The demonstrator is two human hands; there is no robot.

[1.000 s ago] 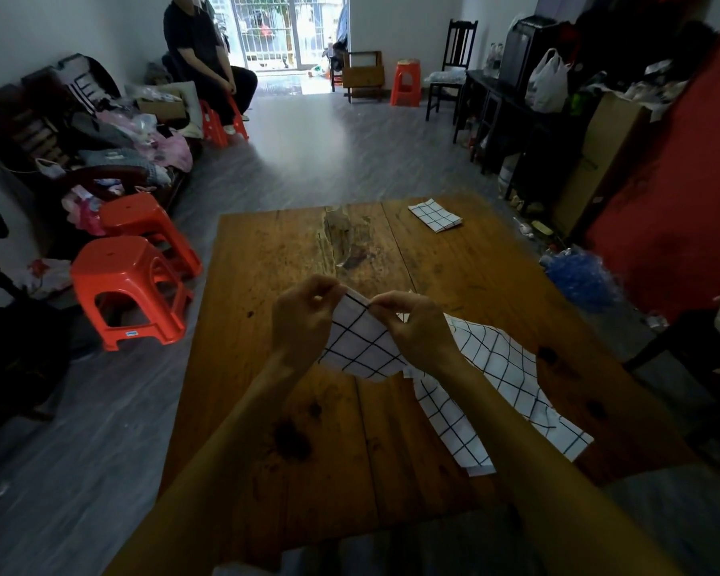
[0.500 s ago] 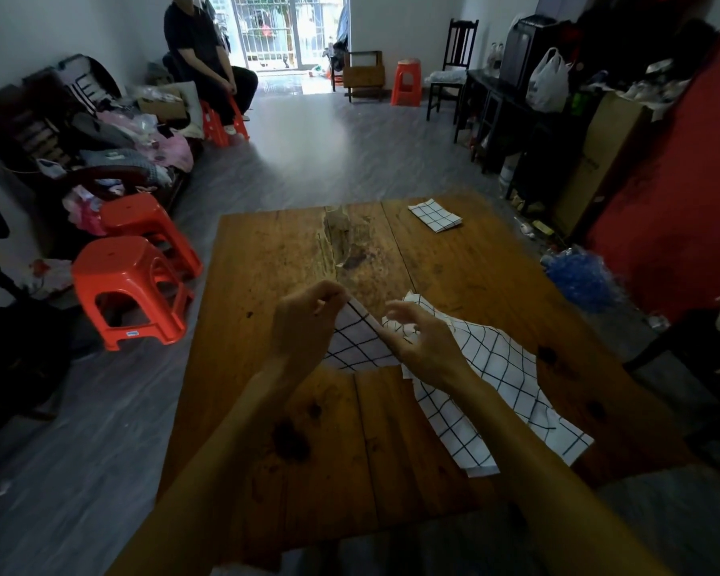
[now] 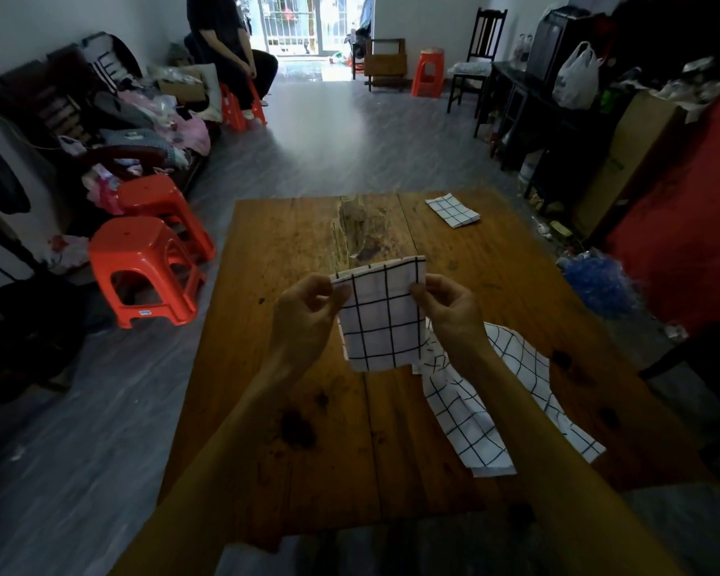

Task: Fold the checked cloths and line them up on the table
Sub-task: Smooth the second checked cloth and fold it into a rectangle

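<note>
Checked cloth [image 3: 381, 315] lifted | left hand [image 3: 304, 322], right hand [image 3: 449, 311] pinch top corners; seemingly folded

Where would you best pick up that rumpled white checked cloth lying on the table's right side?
Probably at a corner of the rumpled white checked cloth, pinched from above at the near edge: it lies flat on the wooden table, and those corners lie clear of both arms.
</note>
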